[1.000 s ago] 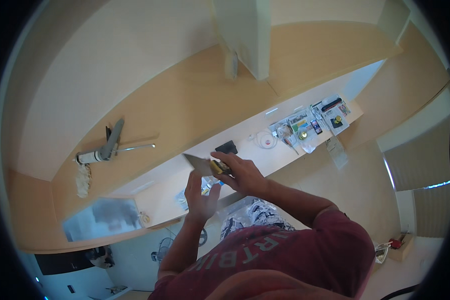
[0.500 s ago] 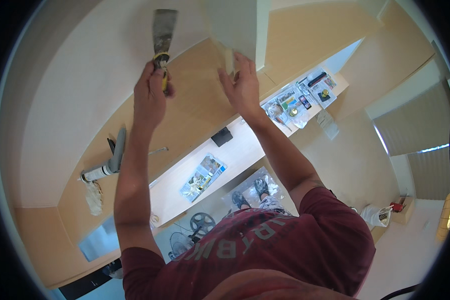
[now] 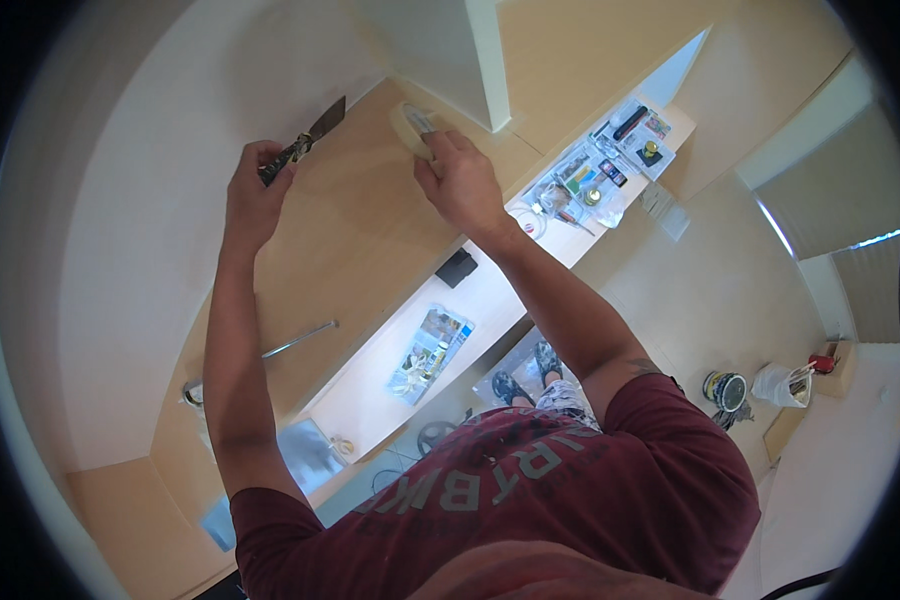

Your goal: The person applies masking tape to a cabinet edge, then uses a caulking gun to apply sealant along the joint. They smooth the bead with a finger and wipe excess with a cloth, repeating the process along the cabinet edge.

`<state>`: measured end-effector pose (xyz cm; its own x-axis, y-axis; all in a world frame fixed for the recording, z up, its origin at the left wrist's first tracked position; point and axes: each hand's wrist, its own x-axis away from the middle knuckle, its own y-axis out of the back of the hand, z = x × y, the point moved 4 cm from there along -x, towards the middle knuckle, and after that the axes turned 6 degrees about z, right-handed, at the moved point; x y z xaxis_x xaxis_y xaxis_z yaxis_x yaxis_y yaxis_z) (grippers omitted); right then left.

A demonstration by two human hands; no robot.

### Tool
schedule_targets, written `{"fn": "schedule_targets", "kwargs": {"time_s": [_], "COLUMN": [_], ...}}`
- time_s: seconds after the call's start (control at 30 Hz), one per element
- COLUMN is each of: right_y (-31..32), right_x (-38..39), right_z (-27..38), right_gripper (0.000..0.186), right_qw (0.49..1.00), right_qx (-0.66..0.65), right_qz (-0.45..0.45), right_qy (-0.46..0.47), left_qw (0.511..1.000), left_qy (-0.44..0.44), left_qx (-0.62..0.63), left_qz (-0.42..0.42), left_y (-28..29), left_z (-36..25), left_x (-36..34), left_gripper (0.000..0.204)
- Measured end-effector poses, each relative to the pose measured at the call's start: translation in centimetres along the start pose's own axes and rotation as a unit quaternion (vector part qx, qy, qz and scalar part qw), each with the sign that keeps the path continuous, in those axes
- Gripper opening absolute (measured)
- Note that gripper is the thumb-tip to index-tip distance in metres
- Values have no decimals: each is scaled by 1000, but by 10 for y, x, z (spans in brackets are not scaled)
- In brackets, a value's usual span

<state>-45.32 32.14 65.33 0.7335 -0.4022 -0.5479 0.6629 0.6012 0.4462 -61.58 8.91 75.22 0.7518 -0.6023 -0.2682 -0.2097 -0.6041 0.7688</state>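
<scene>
My left hand (image 3: 255,195) is closed round the handle of a putty knife (image 3: 320,128), its worn metal blade angled up and right over the wooden ledge (image 3: 335,220), near the white wall. My right hand (image 3: 455,175) is closed on a pale oval object (image 3: 405,125), apparently a tape roll, beside the white column (image 3: 470,55). A metal rod (image 3: 300,338) lies on the ledge near my left forearm, and a caulking gun (image 3: 193,395) is mostly hidden behind that arm.
Below the ledge, a light counter (image 3: 385,415) holds newspapers (image 3: 425,355), a dark pad (image 3: 455,268) and several small items (image 3: 650,150). My feet (image 3: 545,360) stand on plastic sheeting. A bucket (image 3: 725,390) and white bag (image 3: 780,388) stand on the floor at right.
The putty knife passed from my right hand to my left, rose, then came lower and tilted rightward. My right hand moved up to the pale object by the column and took hold of it.
</scene>
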Motion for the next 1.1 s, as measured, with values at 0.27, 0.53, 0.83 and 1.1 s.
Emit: {"fn": "schedule_targets", "kwargs": {"time_s": [0.27,0.53,0.83,1.1], "right_y": [0,1,8,10], "right_x": [0,2,4,4], "right_z": [-4,-5,-8,-7], "right_gripper": [20,22,24,26], "right_qw": [1000,997,987,983], "right_qx": [-15,-54,-126,-145], "right_qz": [-7,-51,-98,-98], "right_qy": [9,34,37,53], "left_qw": [928,978,988,990], "left_qy": [90,17,-18,-45], "left_qx": [353,210,141,104], "left_qz": [-75,7,66,86], "left_y": [9,-25,-58,-68], "left_z": [-19,-38,-40,-29], "left_x": [-64,-142,-187,-198], "left_gripper": [28,40,33,34]}}
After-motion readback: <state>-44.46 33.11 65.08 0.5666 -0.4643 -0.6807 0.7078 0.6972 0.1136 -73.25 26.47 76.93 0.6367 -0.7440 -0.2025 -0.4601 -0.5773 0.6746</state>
